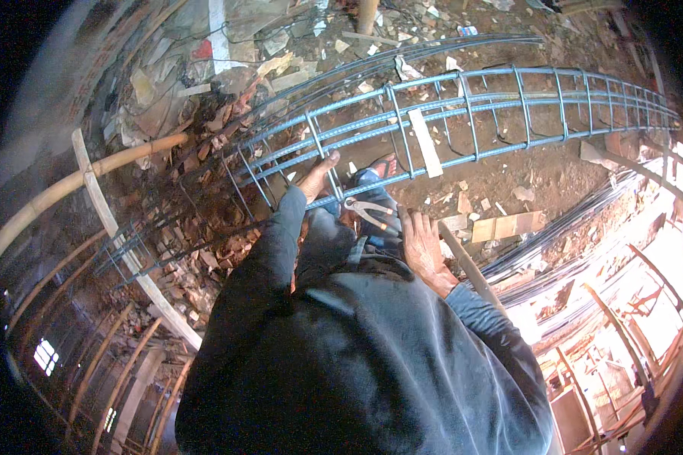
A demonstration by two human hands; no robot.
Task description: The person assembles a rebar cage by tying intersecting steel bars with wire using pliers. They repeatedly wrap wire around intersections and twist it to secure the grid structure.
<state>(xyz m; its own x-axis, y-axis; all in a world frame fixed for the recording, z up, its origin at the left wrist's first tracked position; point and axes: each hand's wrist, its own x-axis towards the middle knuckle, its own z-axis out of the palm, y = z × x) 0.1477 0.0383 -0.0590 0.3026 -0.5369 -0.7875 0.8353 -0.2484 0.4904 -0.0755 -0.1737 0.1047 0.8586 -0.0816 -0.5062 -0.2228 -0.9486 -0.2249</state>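
A long rebar cage point(493, 148), made of bluish steel bars with square stirrups along it, stretches across in front of me from left to far right. My left hand point(317, 179) grips the cage by a stirrup near its left end; the fingers' undersides are hidden. In my right hand point(425, 246) are the handles of metal pincers point(366, 208). Their rounded jaws are right beside the lower near bar, close to the foot of that stirrup. Whether the jaws hold wire is too small to tell. A pale flat strip point(425, 142) lies across the cage bars.
Broken rubble point(205, 262) and scraps cover the dirt floor. A bamboo pole point(91, 178) and a pale wooden strip point(102, 205) cross at left. Loose steel bars point(561, 220) lie at right, near a wooden pole point(467, 262) beside my right hand. My sandalled foot point(385, 164) stands under the cage.
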